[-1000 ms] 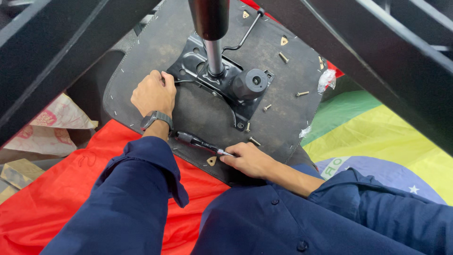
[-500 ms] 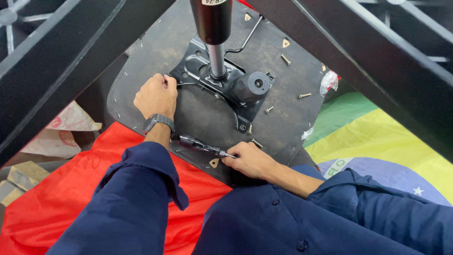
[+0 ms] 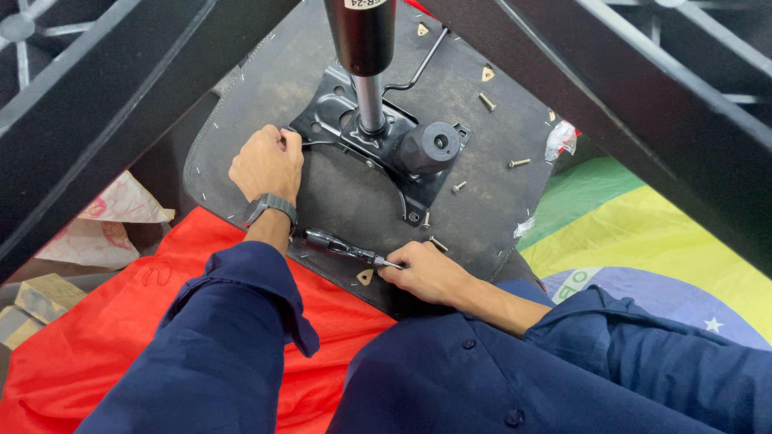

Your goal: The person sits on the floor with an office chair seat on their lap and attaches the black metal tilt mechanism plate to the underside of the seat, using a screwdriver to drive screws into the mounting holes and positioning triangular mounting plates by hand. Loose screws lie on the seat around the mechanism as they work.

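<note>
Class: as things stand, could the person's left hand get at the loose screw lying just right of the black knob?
Probably not easily: the left hand rests left of the metal plate, and the column and knob stand between it and the screw.

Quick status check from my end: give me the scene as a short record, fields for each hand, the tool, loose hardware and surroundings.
left hand: fisted against the left edge of the metal mechanism plate
right hand: on the chair seat underside, fingertips at the screwdriver tip
screwdriver: lying flat on the seat, between the two hands
loose screws: scattered on the seat right of the plate
gas cylinder: standing up from the plate
under the seat: red cloth
</note>
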